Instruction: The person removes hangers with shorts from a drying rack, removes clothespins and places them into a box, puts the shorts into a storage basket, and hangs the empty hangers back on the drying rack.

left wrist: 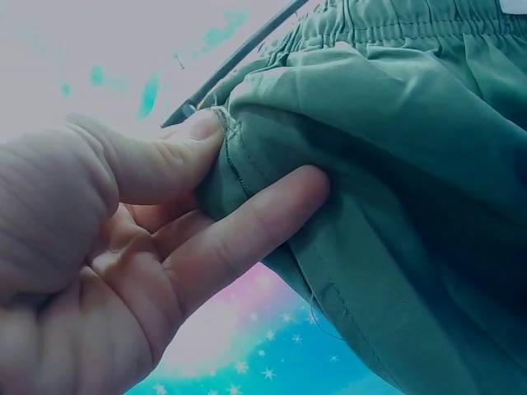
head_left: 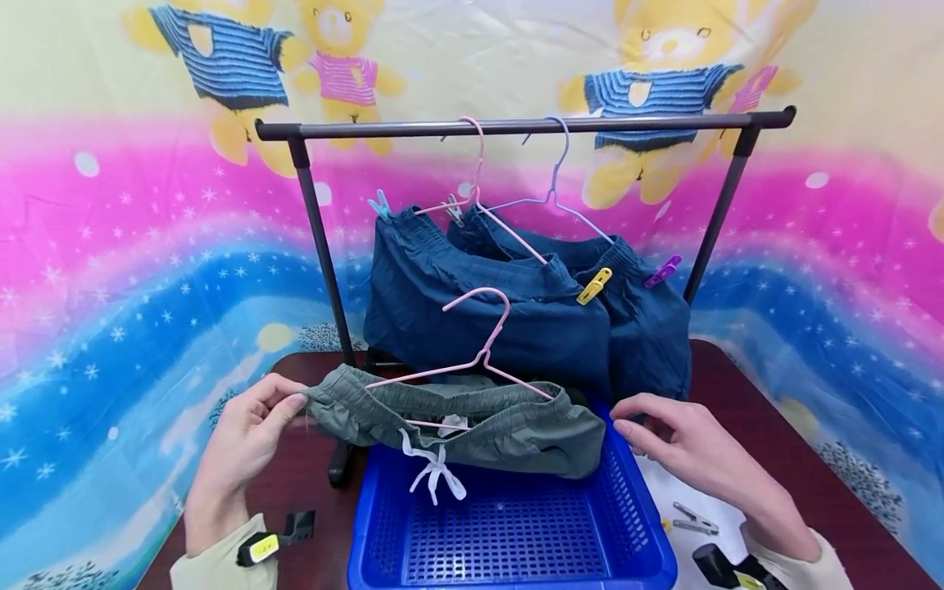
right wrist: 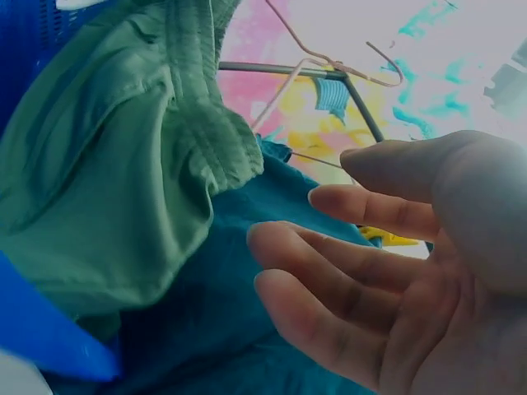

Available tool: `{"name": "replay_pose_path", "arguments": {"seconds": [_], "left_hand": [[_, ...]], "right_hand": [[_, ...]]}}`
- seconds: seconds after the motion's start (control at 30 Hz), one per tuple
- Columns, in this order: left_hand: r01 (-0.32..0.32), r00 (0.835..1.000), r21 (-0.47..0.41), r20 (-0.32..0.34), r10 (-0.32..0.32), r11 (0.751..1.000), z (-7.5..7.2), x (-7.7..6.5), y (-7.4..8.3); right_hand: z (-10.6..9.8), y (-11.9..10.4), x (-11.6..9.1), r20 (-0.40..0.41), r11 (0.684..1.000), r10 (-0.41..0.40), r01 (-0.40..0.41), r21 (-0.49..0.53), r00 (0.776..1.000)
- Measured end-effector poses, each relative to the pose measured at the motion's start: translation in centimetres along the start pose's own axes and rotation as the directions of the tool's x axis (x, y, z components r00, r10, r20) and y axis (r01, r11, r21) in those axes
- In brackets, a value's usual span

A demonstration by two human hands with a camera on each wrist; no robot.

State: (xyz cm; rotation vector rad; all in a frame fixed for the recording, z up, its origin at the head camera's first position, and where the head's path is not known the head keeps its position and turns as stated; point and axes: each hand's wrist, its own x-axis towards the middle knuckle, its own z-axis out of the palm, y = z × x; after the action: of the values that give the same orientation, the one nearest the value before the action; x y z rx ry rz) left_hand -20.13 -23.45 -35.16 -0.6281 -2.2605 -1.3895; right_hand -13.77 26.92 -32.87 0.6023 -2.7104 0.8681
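Observation:
Grey-green shorts (head_left: 516, 447) with an elastic waistband and a white drawstring bow (head_left: 435, 475) are spread over the basket, a pink hanger (head_left: 483, 356) inside their waist. My left hand (head_left: 247, 434) pinches the left side of the shorts between thumb and fingers; the left wrist view shows the fabric (left wrist: 362, 148) at the thumb tip. Beside the right end of the shorts, my right hand (head_left: 686, 438) is apart from the cloth with loosely bent fingers. Nothing is in that hand (right wrist: 362, 271) in the right wrist view.
Behind, a dark rack (head_left: 413, 129) carries two dark blue garments (head_left: 479, 303) on hangers, clipped with coloured clothespins such as a yellow one (head_left: 594, 287). A blue perforated basket (head_left: 660, 565) stands below the shorts. A clothespin (head_left: 695, 519) lies to its right on the dark red table (head_left: 811, 483).

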Motion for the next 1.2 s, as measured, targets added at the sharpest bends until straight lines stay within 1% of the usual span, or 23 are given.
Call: {"name": "replay_pose_path", "arguments": {"seconds": [0.1,0.17,0.27,0.47,0.57,0.7,0.77,0.83,0.93,1.03,1.13,1.2], "left_hand": [[0.000,1.000,-0.029,-0.007,0.000,1.000,0.0,0.1,0.0],[-0.005,1.000,-0.031,-0.018,0.004,1.000,0.0,0.1,0.0],[-0.015,1.000,-0.052,-0.025,0.014,0.999,0.0,0.0,0.0],[-0.054,0.997,-0.135,-0.055,0.046,0.989,-0.2,0.0,0.2],[-0.075,0.996,-0.188,-0.061,0.064,0.979,-0.2,-0.1,0.2],[-0.099,0.994,-0.282,-0.062,0.085,0.954,-0.3,-0.2,0.1],[-0.118,0.993,-0.307,-0.065,0.103,0.944,-0.3,-0.3,0.0],[-0.138,0.990,-0.314,-0.066,0.123,0.939,-0.3,-0.3,-0.1],[-0.154,0.988,-0.324,-0.058,0.143,0.933,-0.2,-0.3,-0.2],[-0.136,0.991,-0.303,-0.031,0.133,0.943,-0.2,-0.2,-0.2],[-0.090,0.995,-0.175,0.020,0.095,0.980,-0.2,-0.1,0.0],[-0.055,0.996,-0.073,0.064,0.060,0.996,-0.2,-0.1,0.2]], "right_hand": [[0.3,-0.2,0.3,0.011,0.999,0.032,-0.032,0.022,0.999],[0.5,-0.3,0.4,0.013,0.999,0.037,-0.037,0.025,0.999],[0.9,-0.3,0.5,0.016,0.999,0.045,-0.045,0.000,0.999],[1.4,-0.4,0.8,0.028,0.996,0.082,-0.081,-0.046,0.996],[1.8,-0.4,0.9,0.066,0.995,0.086,-0.082,-0.050,0.994],[2.0,-0.3,1.2,0.158,0.993,0.118,-0.116,-0.024,0.980],[2.0,-0.2,1.2,0.186,0.992,0.121,-0.123,0.002,0.975],[1.9,-0.1,1.2,0.191,0.994,0.102,-0.108,0.021,0.976],[1.7,-0.1,1.0,0.134,0.999,0.046,-0.050,0.023,0.990],[1.5,-0.2,0.7,0.030,1.000,-0.030,0.030,-0.006,0.999],[1.3,-0.3,0.4,-0.074,0.994,-0.101,0.097,-0.055,0.992],[1.1,-0.2,0.2,-0.128,0.987,-0.145,0.134,-0.093,0.981]]}}
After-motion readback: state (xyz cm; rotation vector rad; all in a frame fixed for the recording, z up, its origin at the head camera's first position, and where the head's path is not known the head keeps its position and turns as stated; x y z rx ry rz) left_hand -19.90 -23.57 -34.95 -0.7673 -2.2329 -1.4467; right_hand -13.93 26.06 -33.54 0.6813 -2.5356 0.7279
